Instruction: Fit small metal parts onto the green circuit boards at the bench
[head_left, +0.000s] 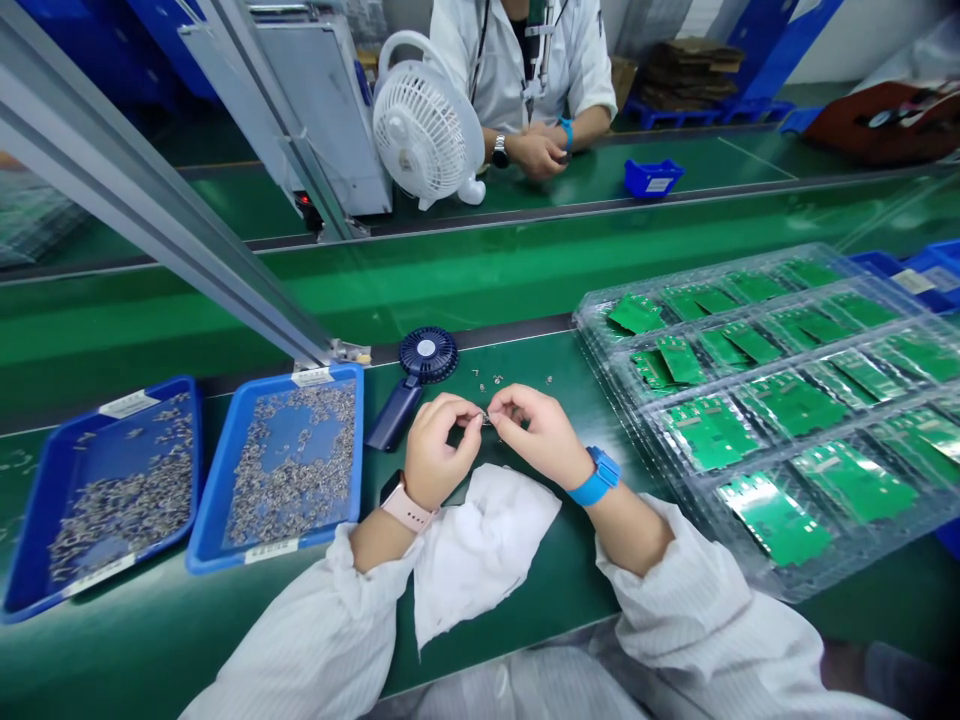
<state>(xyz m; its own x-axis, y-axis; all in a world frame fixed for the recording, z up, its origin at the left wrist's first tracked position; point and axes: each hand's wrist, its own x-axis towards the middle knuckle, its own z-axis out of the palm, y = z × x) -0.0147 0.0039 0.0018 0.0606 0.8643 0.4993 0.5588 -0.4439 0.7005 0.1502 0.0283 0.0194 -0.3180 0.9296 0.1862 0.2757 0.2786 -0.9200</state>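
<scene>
Green tabletop fills the lower part of the frame, and a person's white-sleeved arms reach onto it from the bottom edge. At the centre, the left hand and right hand meet, their fingers closed in a pinch around a tiny metal part, which is mostly hidden. A crumpled white cloth lies just below the hands. More loose metal parts are scattered just above them, beside a navy handheld fan.

To the lower left sit two blue trays. The left tray and the right tray both hold many small metal parts, with bare blue patches showing through the spread, so plenty of parts remain in them. To the right, a clear plastic tray holds rows of green circuit boards, and its compartments appear mostly filled. Whether the boards carry these metal parts is too small to tell. Across a green conveyor belt, at the top of the frame, a co-worker's hands rest together near a white desk fan.
</scene>
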